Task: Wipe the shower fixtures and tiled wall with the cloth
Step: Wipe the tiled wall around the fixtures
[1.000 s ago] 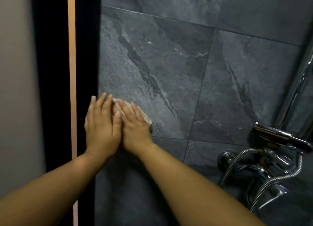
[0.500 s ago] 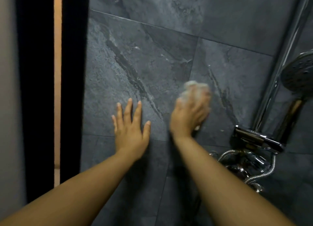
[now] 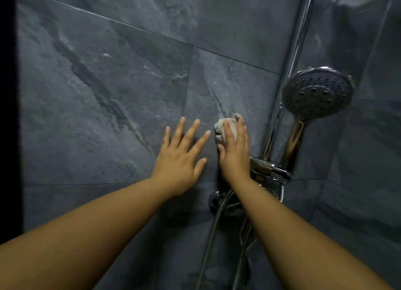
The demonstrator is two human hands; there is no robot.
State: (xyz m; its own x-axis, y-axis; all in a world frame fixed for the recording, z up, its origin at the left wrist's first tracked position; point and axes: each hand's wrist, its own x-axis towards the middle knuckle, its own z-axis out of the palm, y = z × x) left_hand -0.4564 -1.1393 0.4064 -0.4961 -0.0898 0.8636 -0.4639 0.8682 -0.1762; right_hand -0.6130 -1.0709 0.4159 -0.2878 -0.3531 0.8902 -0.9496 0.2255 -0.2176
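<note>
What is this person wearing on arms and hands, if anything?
Nothing visible: the left forearm and right forearm are bare to the frame edge, no sleeves. The left hand and right hand show no gloves, rings, watch or bracelet; nails short.

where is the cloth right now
In the head view the cloth is right of centre, pressed against the tiled wall under the right hand, just left of the chrome shower rail.

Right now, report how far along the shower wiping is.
Done: nothing provable; the tiled wall shows no wipe trail. In hand: the right hand presses the cloth flat on a tile near the rail, left hand spread flat alongside. Left: shower head, mixer and hose, none touched by the cloth.
</note>
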